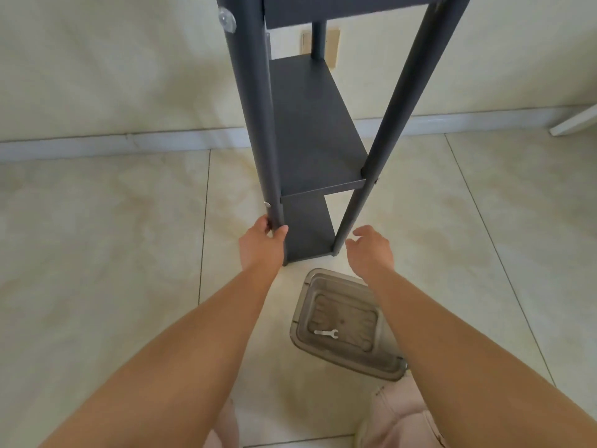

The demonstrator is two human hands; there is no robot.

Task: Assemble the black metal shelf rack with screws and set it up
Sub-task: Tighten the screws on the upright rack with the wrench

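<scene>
The black metal shelf rack (313, 130) stands upright on the tiled floor in front of me, with three shelves fixed between its round posts. My left hand (263, 244) grips the near left post low down, just under a silver screw head (267, 204). My right hand (371, 250) hovers beside the near right post (381, 134) with relaxed fingers, holding nothing and not touching it. A clear suction-cup piece (227, 20) sticks to the left post near the top.
A clear plastic container (349, 321) lies on the floor just below the rack, with a small silver wrench (327, 333) inside. The wall and its baseboard (129, 143) run behind the rack. A white furniture leg (575, 121) shows at far right. My knees are at the bottom edge.
</scene>
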